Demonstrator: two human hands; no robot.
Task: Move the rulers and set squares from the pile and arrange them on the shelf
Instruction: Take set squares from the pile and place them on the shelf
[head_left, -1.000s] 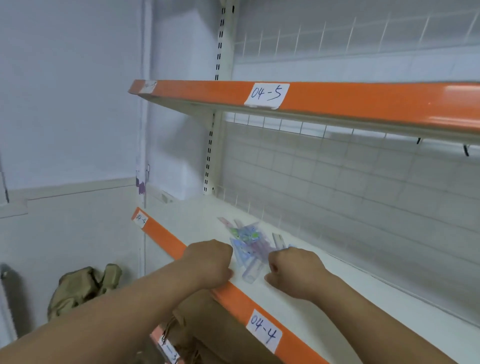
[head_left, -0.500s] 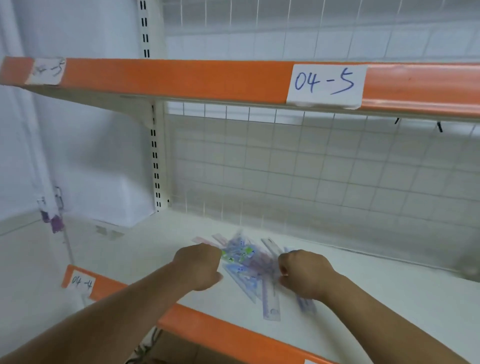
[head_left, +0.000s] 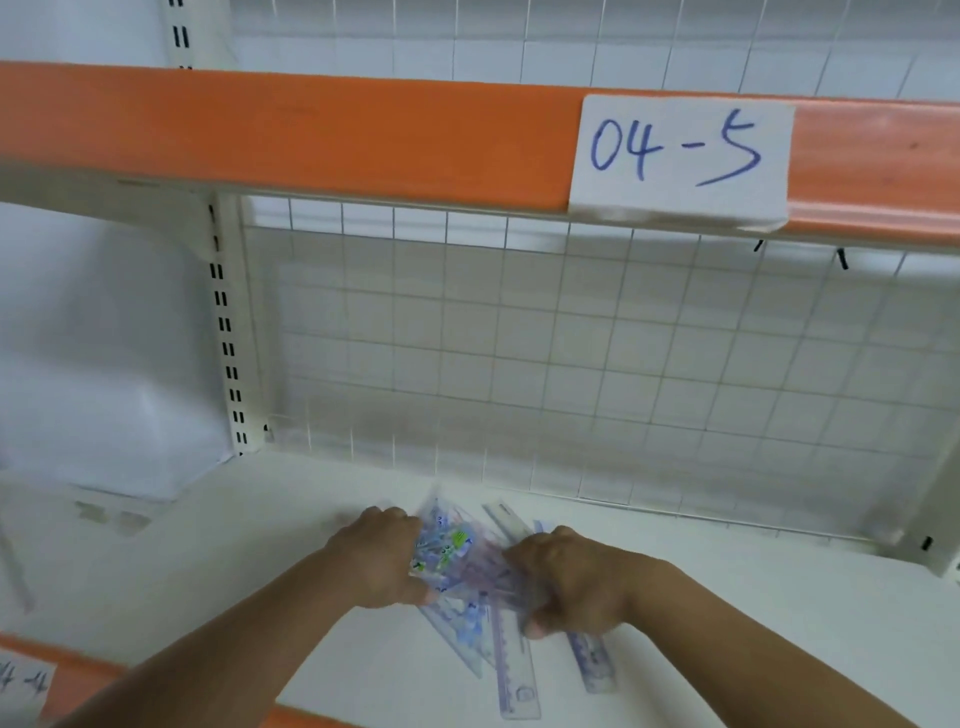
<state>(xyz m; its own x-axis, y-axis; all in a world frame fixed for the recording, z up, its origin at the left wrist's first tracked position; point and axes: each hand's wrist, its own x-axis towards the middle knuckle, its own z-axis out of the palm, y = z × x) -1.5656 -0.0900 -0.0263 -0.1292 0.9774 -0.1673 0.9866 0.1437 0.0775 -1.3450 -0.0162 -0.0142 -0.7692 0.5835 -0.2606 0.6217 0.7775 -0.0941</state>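
I see the left hand (head_left: 379, 564) and right hand (head_left: 576, 584) each curled round one side of the pile (head_left: 467, 566) — rulers and set squares — on the white shelf (head_left: 234, 571).

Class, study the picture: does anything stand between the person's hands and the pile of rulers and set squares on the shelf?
Nothing visible does. The left hand holds the pile at its left side, the right hand at its right side, as it lies on the white shelf.
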